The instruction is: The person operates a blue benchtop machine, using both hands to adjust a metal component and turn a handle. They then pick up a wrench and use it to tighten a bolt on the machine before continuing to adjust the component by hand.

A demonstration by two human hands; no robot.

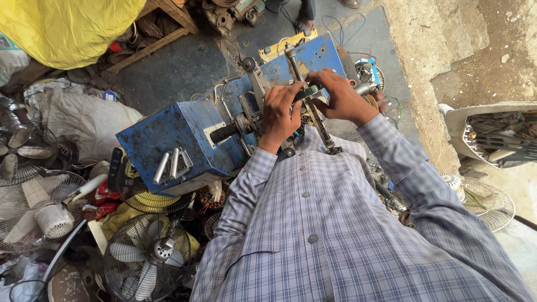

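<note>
A blue metal machine (179, 140) with a long threaded steel shaft (306, 92) stands in front of me. My left hand (278, 114) and my right hand (341, 98) meet over the shaft. Both grip a small dark green part (309, 91) that sits on the shaft, left fingers on its near side, right fingers curled over its far side. A black handle (224, 133) sticks out of the machine just left of my left hand. My checked shirt covers the lower part of the shaft.
Several table fans (148, 257) and fan guards (485, 201) lie around on the floor. A yellow sheet (72, 25) covers something at the top left. A white sack (78, 114) lies left of the machine. Another person's feet (305, 22) stand behind the machine.
</note>
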